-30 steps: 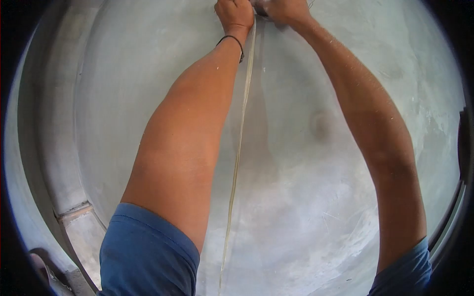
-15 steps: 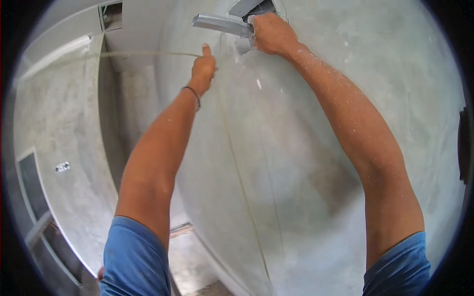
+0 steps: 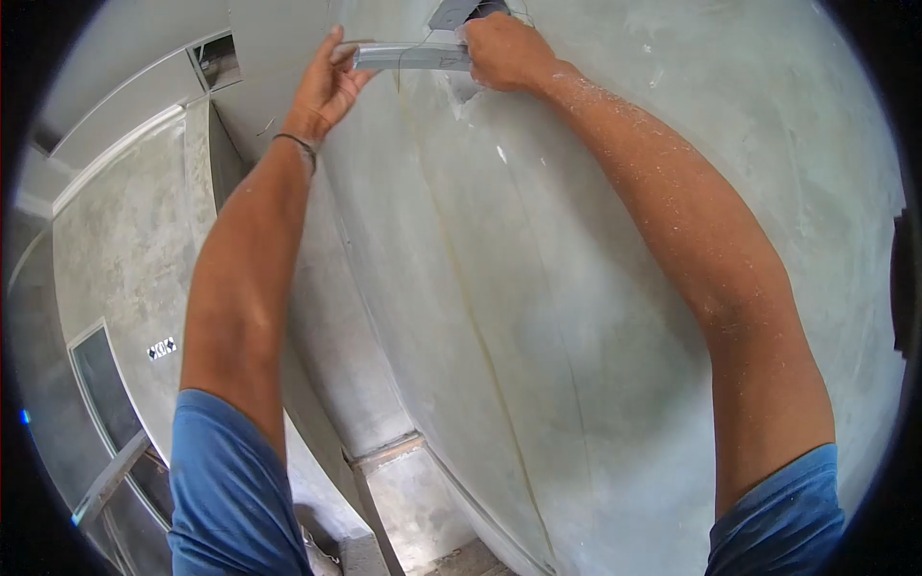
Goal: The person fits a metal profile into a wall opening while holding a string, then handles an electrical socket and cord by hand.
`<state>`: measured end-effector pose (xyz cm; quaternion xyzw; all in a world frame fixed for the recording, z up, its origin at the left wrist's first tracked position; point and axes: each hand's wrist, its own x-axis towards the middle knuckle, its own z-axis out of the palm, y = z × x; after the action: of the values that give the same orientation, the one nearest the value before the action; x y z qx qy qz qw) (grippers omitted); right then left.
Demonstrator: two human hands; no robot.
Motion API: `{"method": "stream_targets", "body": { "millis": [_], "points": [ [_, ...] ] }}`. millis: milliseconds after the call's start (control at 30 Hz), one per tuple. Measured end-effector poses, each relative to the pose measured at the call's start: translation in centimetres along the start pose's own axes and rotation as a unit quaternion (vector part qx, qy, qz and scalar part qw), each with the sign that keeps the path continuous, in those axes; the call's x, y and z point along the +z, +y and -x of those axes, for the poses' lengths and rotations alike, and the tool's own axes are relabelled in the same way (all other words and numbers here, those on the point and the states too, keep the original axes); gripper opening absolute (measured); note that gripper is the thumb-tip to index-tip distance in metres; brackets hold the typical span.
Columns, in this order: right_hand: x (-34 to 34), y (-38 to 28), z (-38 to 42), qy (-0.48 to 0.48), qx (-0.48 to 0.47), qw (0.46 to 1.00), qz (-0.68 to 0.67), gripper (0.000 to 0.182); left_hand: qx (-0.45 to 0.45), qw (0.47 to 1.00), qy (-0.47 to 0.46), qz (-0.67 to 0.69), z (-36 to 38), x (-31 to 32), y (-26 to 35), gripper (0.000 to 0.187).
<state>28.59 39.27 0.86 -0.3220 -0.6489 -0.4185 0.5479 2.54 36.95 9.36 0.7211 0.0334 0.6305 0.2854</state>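
Note:
A grey metal channel (image 3: 408, 57) lies roughly level against the upper wall. My right hand (image 3: 504, 53) is closed around its right end, just below a dark opening (image 3: 486, 10). At the channel's left end is my left hand (image 3: 329, 84), palm turned up, thumb raised and fingers apart; whether they touch the metal I cannot make out. A thin wire loops over the channel near its middle. Beneath it, a yellowish line (image 3: 471, 307) runs down the wall.
The grey plastered wall (image 3: 653, 461) fills the right side and curves in the lens. On the left are another wall (image 3: 125, 221) with a socket plate (image 3: 161, 348), a framed opening (image 3: 106, 374) and a ceiling gap (image 3: 216, 62). A ledge (image 3: 389, 448) shows below.
My left hand has moved left and up to the channel's left end, and its fingers have spread. The channel has turned closer to level. My view has shifted a little.

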Motion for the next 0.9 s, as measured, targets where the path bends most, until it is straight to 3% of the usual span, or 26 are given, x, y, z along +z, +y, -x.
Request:
{"method": "stream_targets", "body": {
  "millis": [67, 100, 167, 233, 300, 333, 367, 433, 500, 567, 633, 700, 833, 867, 900],
  "points": [
    [-0.6, 0.0, 0.3, -0.011, 0.001, 1.000, 0.000, 0.026, -0.038, 0.981, -0.145, -0.119, -1.2, -0.3, 2.7, 0.072],
    [-1.1, -0.1, 0.5, -0.011, -0.004, 1.000, -0.011, 0.027, -0.041, 0.981, -0.144, -0.120, -1.2, 0.7, 3.7, 0.072],
    [-0.7, -0.1, 0.6, -0.013, -0.011, 1.000, -0.025, 0.027, -0.020, 0.923, -0.176, -0.343, -1.0, 3.4, 5.6, 0.081],
    [0.2, 0.3, 0.2, 0.050, -0.015, 0.998, -0.020, 0.027, -0.042, 0.897, -0.175, -0.404, -1.0, 5.0, 6.4, 0.081],
    [0.1, 0.3, 0.3, 0.039, -0.012, 0.999, -0.024, 0.027, -0.021, 0.760, -0.193, -0.621, -0.7, 6.8, 6.7, 0.078],
    [-0.1, 0.2, 0.3, 0.026, -0.010, 0.999, -0.024, 0.027, -0.045, 0.719, -0.206, -0.662, -0.1, 8.1, 6.5, 0.075],
    [-0.3, 0.0, 0.3, 0.030, -0.010, 0.999, -0.026, 0.027, -0.044, 0.716, -0.206, -0.665, 0.8, 9.1, 6.0, 0.075],
    [-0.1, -0.1, 0.2, 0.024, -0.001, 1.000, 0.002, 0.026, 0.000, 0.555, -0.151, -0.818, 2.1, 10.8, 4.8, 0.074],
    [-0.2, 0.1, 0.3, 0.033, -0.009, 0.999, 0.003, 0.027, -0.029, 0.558, -0.171, -0.812, 1.8, 11.3, 4.0, 0.068],
    [-0.1, 0.1, 0.5, 0.037, -0.021, 0.999, 0.003, 0.028, -0.027, 0.485, -0.193, -0.853, 2.6, 11.6, 3.8, 0.053],
    [-0.4, 0.1, 0.5, 0.014, -0.029, 0.999, -0.003, 0.029, -0.020, 0.505, -0.223, -0.834, 2.1, 9.7, 3.5, 0.048],
    [-0.3, 0.2, 0.5, 0.023, -0.030, 0.999, -0.006, 0.028, 0.046, 0.616, -0.215, -0.757, 1.9, 8.6, 2.7, 0.045],
    [-0.1, 0.5, 0.5, 0.006, -0.061, 0.998, 0.008, 0.028, 0.055, 0.651, -0.201, -0.730, 1.9, 7.8, 2.5, 0.045],
    [-0.3, 0.5, 0.1, 0.004, -0.064, 0.998, 0.012, 0.028, 0.018, 0.654, -0.211, -0.726, 1.4, 8.0, 2.8, 0.048],
    [-1.0, 0.1, -0.4, 0.066, -0.074, 0.995, 0.002, 0.029, -0.020, 0.657, -0.221, -0.721, 1.3, 8.1, 3.1, 0.051]
  ]
}}
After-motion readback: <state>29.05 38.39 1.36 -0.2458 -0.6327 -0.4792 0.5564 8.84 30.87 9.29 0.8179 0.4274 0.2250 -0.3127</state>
